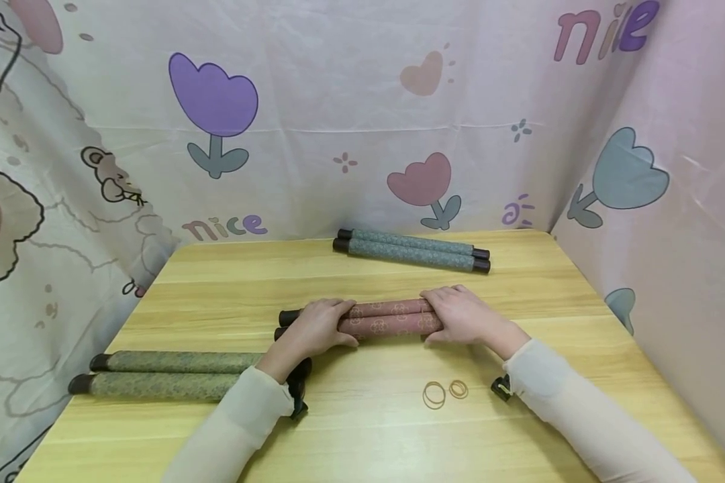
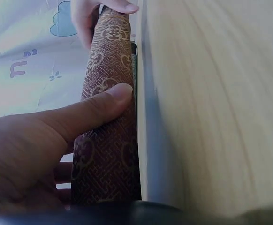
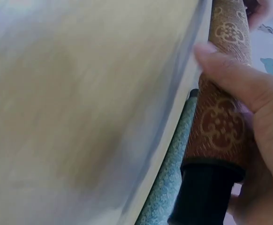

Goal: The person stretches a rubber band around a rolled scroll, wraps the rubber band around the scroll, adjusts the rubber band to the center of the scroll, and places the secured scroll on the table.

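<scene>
Two dark red, gold-patterned rolled scrolls (image 1: 389,325) with dark end knobs lie side by side in the middle of the table. My left hand (image 1: 323,325) grips the pair toward its left end, thumb on the near side and fingers over the far side. Near the right end my right hand (image 1: 465,318) holds both in the same way. In the left wrist view the thumb (image 2: 99,108) presses along the patterned wrapping. A black knob (image 3: 204,194) shows below the right hand in the right wrist view; the right knobs are mostly hidden in the head view.
Two blue-green scrolls (image 1: 411,251) lie side by side at the back. At the front left, two olive-green scrolls (image 1: 169,374) are partly covered by the left forearm. Rubber bands (image 1: 434,396) lie near the middle front. A printed cloth (image 1: 338,80) hangs around the table.
</scene>
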`<control>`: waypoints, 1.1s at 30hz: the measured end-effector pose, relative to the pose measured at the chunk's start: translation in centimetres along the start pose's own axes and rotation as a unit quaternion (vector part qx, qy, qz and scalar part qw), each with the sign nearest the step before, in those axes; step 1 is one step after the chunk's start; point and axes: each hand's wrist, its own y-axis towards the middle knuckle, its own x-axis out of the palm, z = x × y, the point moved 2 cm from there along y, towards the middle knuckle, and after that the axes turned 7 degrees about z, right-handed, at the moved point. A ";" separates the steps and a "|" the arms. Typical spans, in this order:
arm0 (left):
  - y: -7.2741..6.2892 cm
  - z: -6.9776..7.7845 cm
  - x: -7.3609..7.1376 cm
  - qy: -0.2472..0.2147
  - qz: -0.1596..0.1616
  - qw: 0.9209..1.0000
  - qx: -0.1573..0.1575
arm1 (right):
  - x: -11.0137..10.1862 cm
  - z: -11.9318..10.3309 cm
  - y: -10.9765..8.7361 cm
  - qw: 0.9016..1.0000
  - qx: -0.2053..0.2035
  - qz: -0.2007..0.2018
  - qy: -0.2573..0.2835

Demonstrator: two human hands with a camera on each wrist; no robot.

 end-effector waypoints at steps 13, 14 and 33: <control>0.0 0.3 -0.1 0.030 0.009 1.000 0.001 | 0.8 -0.6 0.7 0.999 -0.032 0.009 -0.033; 0.0 0.3 -0.2 0.029 0.010 1.000 0.003 | 0.8 -0.7 0.8 0.999 -0.034 0.009 -0.032; 0.0 0.7 -1.1 0.018 0.014 1.000 -0.011 | -0.9 -2.4 2.2 1.000 -0.021 -0.004 0.007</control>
